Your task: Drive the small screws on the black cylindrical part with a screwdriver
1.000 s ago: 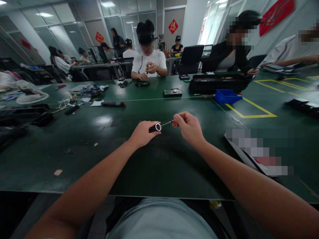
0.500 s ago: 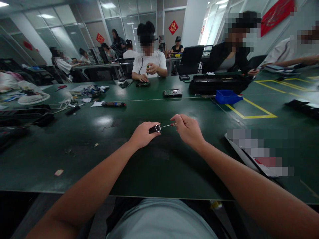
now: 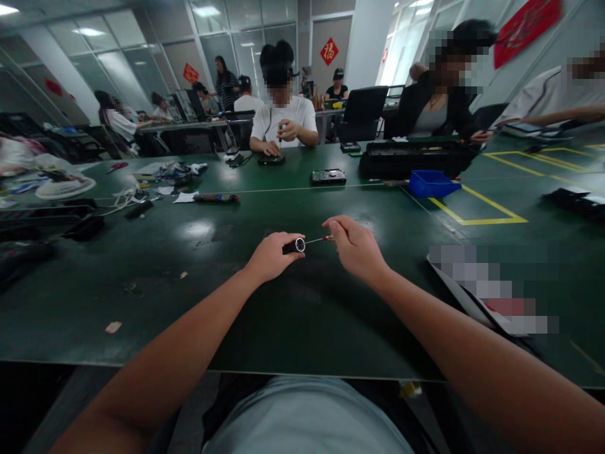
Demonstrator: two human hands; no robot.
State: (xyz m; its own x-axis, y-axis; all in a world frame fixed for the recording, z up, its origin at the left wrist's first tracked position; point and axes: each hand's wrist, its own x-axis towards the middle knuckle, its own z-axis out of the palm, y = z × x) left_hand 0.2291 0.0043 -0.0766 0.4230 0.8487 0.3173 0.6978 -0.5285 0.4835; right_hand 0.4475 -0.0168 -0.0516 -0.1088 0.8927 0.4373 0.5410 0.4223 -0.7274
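Observation:
My left hand (image 3: 270,257) is closed around a short black cylinder (image 3: 295,246) whose round end has a bright silver ring and faces right towards me. My right hand (image 3: 355,244) pinches the handle of a screwdriver (image 3: 317,240). The thin metal shaft points left, and its tip meets the ringed end of the cylinder; how far inside it reaches cannot be made out. Red shows on the handle near the fingers, while the rest is hidden by them. Both hands are held over the green table (image 3: 283,328).
Across the table a co-worker (image 3: 283,123) handles a screwdriver over a dark device. A circuit-board device (image 3: 328,176), a blue bin (image 3: 433,183) and a long black casing (image 3: 416,160) lie ahead. A brown-grey stick-like object (image 3: 215,198) lies left, a pixelated sheet (image 3: 482,290) right.
My right hand's fingers have shifted slightly on the screwdriver handle. The left hand and the black cylinder stay almost where they were.

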